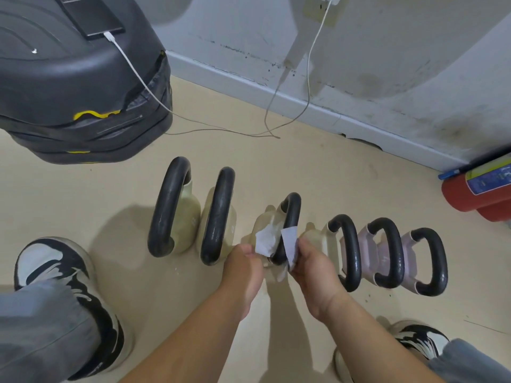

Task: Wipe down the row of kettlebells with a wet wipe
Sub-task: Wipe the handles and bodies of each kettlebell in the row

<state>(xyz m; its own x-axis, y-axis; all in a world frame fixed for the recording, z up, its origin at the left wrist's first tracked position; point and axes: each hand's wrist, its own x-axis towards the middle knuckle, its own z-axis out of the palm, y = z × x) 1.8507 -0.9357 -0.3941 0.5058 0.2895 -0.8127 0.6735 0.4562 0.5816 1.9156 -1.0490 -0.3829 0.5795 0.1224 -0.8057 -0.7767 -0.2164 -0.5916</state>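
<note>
Several kettlebells with black handles stand in a row on the beige floor, from a large cream one [182, 214] on the left to a small pink one [425, 261] on the right. A white wet wipe [266, 240] is looped around the near part of the third kettlebell's handle [290, 217]. My left hand [243, 269] pinches the wipe's left end. My right hand [312, 268] pinches its right end on the other side of the handle. Both hands sit low at the handle's near bend.
A stack of black weight plates [77, 87] with a charging phone [91, 15] on top stands at the back left. A white cable [309, 87] runs to the wall. A red fire extinguisher [478, 189] lies at the right. My shoes [69, 288] flank the row.
</note>
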